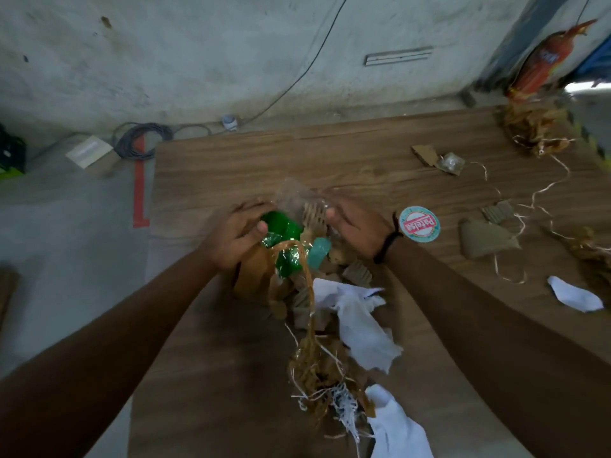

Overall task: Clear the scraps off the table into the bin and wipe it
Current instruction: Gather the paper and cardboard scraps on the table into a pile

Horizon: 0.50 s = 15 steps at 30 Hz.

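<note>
A grey concrete floor (66,259) and a stained wall (165,54) fill the upper part of the frame, with a coil of dark cable (140,140) lying on the floor at upper left beside a strip of red tape (139,190). A wood-grain desk (231,166) takes up the centre and right.

Both hands meet at the middle of the frame over a heap of scraps (297,259). The left hand (236,234) curls around crumpled green plastic (284,231), its thumb pressed against it. The right hand (355,226), with a dark band at the wrist, is cupped against the other side of the heap, fingers bent over a piece of corrugated cardboard (312,213) and some clear film; together they squeeze the bundle between them. Whether the bundle is lifted or rests on the desk cannot be told.

Below the hands the heap trails toward the bottom of the frame: brown paper (253,272), torn white paper (360,325), frayed string (317,368) and more white paper (396,424) at the lower edge.

To the right of the right wrist lies a round sticker (419,224) with red lettering. Further right sit cardboard pieces (486,241), loose pale string (542,190), a white paper scrap (573,294), and at upper right a pile of brown shreds (535,127). A red-orange object (542,61) leans in the far upper right corner.
</note>
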### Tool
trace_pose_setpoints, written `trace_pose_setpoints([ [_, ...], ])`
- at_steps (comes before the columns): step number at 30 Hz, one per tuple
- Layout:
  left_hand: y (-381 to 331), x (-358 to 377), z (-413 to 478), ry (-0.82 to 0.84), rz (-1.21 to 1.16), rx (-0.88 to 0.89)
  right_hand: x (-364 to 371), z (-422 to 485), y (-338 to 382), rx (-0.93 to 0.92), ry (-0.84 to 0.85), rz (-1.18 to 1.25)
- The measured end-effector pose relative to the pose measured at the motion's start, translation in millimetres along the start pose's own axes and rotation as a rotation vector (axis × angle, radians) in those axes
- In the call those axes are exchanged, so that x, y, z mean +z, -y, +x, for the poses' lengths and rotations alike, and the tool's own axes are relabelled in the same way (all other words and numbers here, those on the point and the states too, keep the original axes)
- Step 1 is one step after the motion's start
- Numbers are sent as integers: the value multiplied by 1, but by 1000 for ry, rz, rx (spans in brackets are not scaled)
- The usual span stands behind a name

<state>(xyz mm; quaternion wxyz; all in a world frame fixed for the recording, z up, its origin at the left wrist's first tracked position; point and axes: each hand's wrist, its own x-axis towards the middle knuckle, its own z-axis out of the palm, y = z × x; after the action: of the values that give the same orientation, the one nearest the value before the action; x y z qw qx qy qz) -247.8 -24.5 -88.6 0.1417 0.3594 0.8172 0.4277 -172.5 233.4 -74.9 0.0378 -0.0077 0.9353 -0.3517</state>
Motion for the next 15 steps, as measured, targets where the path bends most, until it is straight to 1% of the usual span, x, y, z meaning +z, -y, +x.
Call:
trace_pose_setpoints([
  [1,-3,-2,-7,-43,-43,56,-7,-17,-1,2,-45,18],
  [2,-5,-5,-7,-84,-89,53,-15,-38,0,-15,-103,33],
  [4,-13,-10,1,-132,-171,-66,-27,-89,7,-51,-217,6],
  [5,-16,-11,8,-127,-210,-118,-27,-120,11,-48,-262,-49],
  [6,-19,-11,16,-99,-204,-130,-24,-152,16,-36,-292,-129],
  [8,-21,-7,33,3,-89,-108,-7,-218,31,24,-260,-278],
  [11,-24,8,42,123,58,-149,42,-292,63,149,-164,-292],
  [13,-25,17,40,217,204,-133,78,-310,79,151,-146,-326],
  [15,-22,23,34,298,256,-129,101,-304,86,155,-128,-356],
])
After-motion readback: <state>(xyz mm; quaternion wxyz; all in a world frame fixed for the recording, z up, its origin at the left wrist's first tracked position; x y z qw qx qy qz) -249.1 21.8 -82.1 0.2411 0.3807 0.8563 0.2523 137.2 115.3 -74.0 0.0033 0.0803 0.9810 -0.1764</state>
